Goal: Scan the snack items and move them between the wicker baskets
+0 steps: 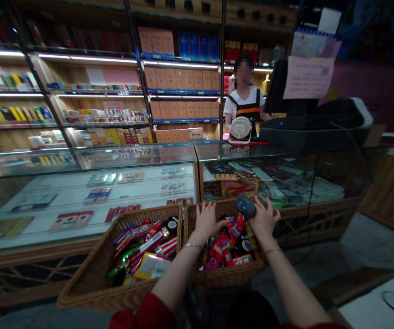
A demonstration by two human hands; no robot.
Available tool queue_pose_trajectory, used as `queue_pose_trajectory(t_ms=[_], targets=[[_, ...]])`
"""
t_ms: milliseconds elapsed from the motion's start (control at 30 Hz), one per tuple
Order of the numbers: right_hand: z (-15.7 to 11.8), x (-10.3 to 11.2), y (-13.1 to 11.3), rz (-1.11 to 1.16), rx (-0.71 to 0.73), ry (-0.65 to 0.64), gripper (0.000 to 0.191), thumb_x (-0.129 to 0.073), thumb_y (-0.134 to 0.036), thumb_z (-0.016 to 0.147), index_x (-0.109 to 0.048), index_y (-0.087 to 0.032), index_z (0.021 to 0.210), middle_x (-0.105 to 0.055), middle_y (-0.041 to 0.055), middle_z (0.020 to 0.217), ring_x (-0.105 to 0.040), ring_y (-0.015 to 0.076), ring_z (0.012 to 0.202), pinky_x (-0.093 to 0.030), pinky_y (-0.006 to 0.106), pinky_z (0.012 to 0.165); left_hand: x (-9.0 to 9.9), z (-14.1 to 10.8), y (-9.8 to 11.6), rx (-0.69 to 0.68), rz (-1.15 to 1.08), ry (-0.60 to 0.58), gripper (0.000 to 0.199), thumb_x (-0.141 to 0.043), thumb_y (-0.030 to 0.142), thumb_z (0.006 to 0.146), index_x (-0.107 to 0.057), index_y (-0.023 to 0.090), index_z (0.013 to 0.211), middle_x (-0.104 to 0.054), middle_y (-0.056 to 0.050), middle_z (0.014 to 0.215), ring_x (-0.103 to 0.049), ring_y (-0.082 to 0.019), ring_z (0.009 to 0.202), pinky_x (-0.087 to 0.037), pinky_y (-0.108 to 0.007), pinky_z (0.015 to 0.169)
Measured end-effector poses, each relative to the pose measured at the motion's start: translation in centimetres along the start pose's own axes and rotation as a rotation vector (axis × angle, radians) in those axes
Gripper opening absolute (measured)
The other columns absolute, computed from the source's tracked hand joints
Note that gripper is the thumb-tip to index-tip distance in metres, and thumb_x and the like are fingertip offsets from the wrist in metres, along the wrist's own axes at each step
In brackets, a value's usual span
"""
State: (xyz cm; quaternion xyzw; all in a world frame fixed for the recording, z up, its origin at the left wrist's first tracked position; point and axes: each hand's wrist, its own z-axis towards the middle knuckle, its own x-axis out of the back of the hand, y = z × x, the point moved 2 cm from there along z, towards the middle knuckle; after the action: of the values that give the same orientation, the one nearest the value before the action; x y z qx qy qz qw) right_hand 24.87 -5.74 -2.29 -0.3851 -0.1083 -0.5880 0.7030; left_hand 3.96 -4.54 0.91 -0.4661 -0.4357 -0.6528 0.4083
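Note:
In the head view, my left hand (206,223) is over the back left part of the right wicker basket (224,279), fingers apart and nothing held. My right hand (264,220) is at the basket's right side and holds a dark barcode scanner (245,206) with a small blue light. Its scanner head tilts over the basket, while its handle is mostly hidden by the hand. Red and pink snack packets (221,246) fill this basket. Beside it on the left, a second wicker basket (80,279) holds mixed candy packs (145,249).
A glass display counter (197,148) runs behind the baskets. On it are a white fan (240,130) and a monitor (276,87). A person (243,103) stands behind it. Stocked shelves (183,93) line the wall. A white surface (378,304) with a cable is at lower right.

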Motion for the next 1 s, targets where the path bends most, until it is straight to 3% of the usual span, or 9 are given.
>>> queue_pose_trajectory(t_ms=[300, 433, 533, 733, 867, 1000], targets=[[-0.3, -0.8, 1.1, 0.016, -0.125, 0.043, 0.029, -0.052, -0.020, 0.076, -0.071, -0.023, 0.098, -0.066, 0.0069, 0.130, -0.032, 0.0324, 0.139, -0.018, 0.056, 0.102, -2.7, 1.7, 4.7, 0.035, -0.059, -0.161, 0.082, -0.051, 0.065, 0.080, -0.042, 0.016, 0.145, -0.042, -0.016, 0.154, -0.026, -0.035, 0.148, -0.014, -0.056, 0.121], [-0.4, -0.9, 1.4, 0.044, -0.148, 0.076, 0.029, -0.051, -0.020, 0.078, -0.071, -0.023, 0.098, -0.066, 0.0061, 0.131, -0.033, 0.0320, 0.138, -0.017, 0.056, 0.102, -4.3, 2.5, 6.2, 0.086, -0.073, -0.226, 0.084, -0.052, 0.070, 0.077, -0.046, 0.015, 0.141, -0.046, -0.018, 0.151, -0.031, -0.038, 0.145, -0.019, -0.062, 0.118], [-0.4, -0.8, 1.3, 0.049, -0.152, 0.078, 0.029, -0.050, -0.019, 0.078, -0.070, -0.022, 0.097, -0.065, 0.0065, 0.132, -0.033, 0.0323, 0.138, -0.017, 0.056, 0.103, -5.3, 2.7, 6.9, 0.089, -0.076, -0.211, 0.079, -0.056, 0.066, 0.078, -0.047, 0.016, 0.138, -0.052, -0.019, 0.146, -0.036, -0.038, 0.142, -0.021, -0.067, 0.115], [-0.2, -0.7, 1.2, 0.056, -0.169, 0.063, 0.029, -0.051, -0.019, 0.077, -0.070, -0.021, 0.099, -0.065, 0.0073, 0.132, -0.035, 0.0332, 0.136, -0.019, 0.056, 0.101, -6.0, 2.7, 7.5, 0.025, -0.043, -0.131, 0.059, -0.069, 0.043, 0.076, -0.053, 0.023, 0.129, -0.064, -0.014, 0.132, -0.056, -0.032, 0.126, -0.025, -0.066, 0.114], [-0.3, -0.7, 1.3, 0.056, -0.170, 0.068, 0.028, -0.052, -0.020, 0.077, -0.070, -0.021, 0.099, -0.065, 0.0077, 0.132, -0.035, 0.0328, 0.137, -0.019, 0.055, 0.101, -5.7, 2.7, 7.1, 0.033, -0.033, -0.126, 0.039, -0.063, 0.034, 0.080, -0.061, 0.026, 0.118, -0.071, -0.010, 0.119, -0.064, -0.029, 0.115, -0.028, -0.061, 0.113], [-0.3, -0.9, 1.4, 0.054, -0.172, 0.081, 0.028, -0.051, -0.019, 0.078, -0.070, -0.021, 0.098, -0.066, 0.0084, 0.131, -0.036, 0.0328, 0.135, -0.019, 0.054, 0.101, -5.4, 2.8, 6.5, 0.097, -0.030, -0.140, 0.033, -0.056, 0.033, 0.084, -0.062, 0.025, 0.116, -0.073, -0.011, 0.112, -0.067, -0.029, 0.109, -0.037, -0.061, 0.106]])
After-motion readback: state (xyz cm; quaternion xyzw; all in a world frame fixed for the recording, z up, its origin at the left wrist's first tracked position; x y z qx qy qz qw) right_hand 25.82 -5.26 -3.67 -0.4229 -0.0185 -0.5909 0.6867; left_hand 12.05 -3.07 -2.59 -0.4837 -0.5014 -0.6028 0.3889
